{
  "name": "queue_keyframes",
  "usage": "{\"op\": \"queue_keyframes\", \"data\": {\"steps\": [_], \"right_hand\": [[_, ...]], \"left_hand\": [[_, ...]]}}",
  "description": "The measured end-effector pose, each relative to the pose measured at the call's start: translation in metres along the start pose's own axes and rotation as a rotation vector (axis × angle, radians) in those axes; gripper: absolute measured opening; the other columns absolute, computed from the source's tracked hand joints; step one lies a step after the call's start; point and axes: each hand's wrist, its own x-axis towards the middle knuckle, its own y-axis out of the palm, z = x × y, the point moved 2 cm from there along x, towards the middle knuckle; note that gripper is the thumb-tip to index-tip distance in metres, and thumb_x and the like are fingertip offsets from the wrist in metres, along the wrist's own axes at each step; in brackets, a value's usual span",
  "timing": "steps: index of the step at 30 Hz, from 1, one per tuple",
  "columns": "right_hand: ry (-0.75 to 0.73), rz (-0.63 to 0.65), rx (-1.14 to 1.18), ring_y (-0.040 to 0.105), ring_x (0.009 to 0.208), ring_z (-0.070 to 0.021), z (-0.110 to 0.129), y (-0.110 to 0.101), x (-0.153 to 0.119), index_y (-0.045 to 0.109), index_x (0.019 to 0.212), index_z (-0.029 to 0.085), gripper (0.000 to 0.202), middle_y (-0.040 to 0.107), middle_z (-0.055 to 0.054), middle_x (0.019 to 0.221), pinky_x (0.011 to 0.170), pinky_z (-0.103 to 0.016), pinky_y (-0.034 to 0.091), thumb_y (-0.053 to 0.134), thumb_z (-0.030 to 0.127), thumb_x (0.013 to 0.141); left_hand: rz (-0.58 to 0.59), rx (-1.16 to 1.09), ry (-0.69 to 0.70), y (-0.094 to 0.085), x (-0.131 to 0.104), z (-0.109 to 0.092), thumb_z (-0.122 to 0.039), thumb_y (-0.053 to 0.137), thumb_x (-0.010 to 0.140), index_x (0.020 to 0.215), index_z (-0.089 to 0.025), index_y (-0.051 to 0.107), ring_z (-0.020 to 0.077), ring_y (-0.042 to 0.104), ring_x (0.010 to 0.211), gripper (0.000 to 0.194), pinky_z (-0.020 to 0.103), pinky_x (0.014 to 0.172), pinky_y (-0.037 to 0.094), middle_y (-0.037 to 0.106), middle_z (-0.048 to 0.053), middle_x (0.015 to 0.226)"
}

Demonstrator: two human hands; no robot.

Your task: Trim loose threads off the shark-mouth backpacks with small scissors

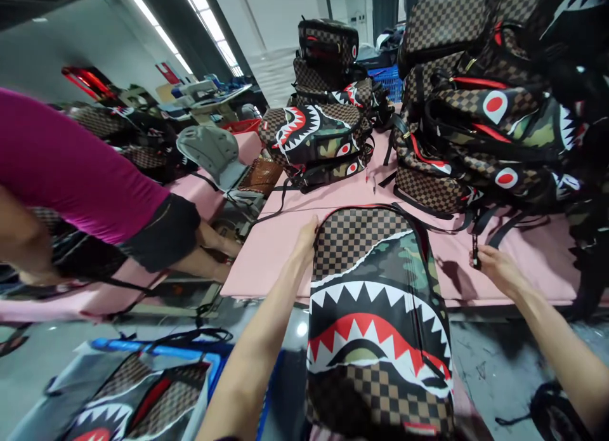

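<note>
Your left hand (pixel 307 239) contacts the brown-checked, shark-print backpack (pixel 364 244) at its edge, finger closure indeterminable; your right hand (pixel 497 268) pinches a narrow black strap (pixel 475 238) between closed fingers.

1 checkered backpack (pixel 378 320), toothy front showing, overlaps the table's edge (pixel 269 294); 1 black strip (pixel 475 241) nearby.

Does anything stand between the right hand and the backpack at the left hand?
Nothing visible. Between the right hand, holding a slim dark item, and the backpack, only pink table surface and a shadow show; black straps lie farther back, by the piled bags.
</note>
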Motion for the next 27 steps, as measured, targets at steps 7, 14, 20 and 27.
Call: {"op": "queue_keyframes", "data": {"steps": [7,14,20,27], "right_hand": [[-0.093,0.233,0.369,0.049,0.056,-0.0121,0.132,0.029,-0.060,0.060,0.096,0.021,0.030,0.049,0.002,0.064,0.056,-0.028,0.046,0.056,0.044,0.077],[-0.271,0.399,-0.203,0.060,0.075,-0.0178,0.143,0.075,-0.138,0.070,0.083,0.019,0.032,0.066,-0.003,0.079,0.070,-0.028,0.048,0.067,0.048,0.070],[-0.081,0.552,-0.195,0.061,0.064,-0.0182,0.074,0.076,-0.207,0.069,0.071,0.017,0.033,0.067,-0.006,0.068,0.061,-0.027,0.049,0.067,0.049,0.070],[-0.038,0.569,-0.171,0.060,0.065,-0.0178,0.045,0.088,-0.221,0.067,0.066,0.016,0.032,0.066,-0.005,0.068,0.063,-0.027,0.047,0.065,0.047,0.072]], "left_hand": [[0.646,0.226,0.392,-0.034,-0.118,-0.037,-0.043,0.067,0.067,0.070,-0.020,0.074,0.0129,0.047,0.057,0.024,0.024,0.054,0.038,0.053,0.001,0.057],[0.519,0.547,0.727,-0.073,-0.204,0.034,-0.037,0.055,0.082,0.092,-0.034,0.071,0.0149,0.049,0.066,0.020,0.028,0.061,0.041,0.053,0.003,0.066],[0.295,0.699,0.828,-0.095,-0.223,0.092,-0.029,0.052,0.086,0.091,-0.033,0.071,0.0153,0.053,0.082,0.020,0.031,0.074,0.046,0.058,0.004,0.077],[0.574,0.616,0.716,-0.113,-0.212,0.058,-0.042,0.059,0.079,0.092,-0.023,0.071,0.0160,0.059,0.082,0.026,0.027,0.071,0.049,0.064,0.006,0.085]]}}
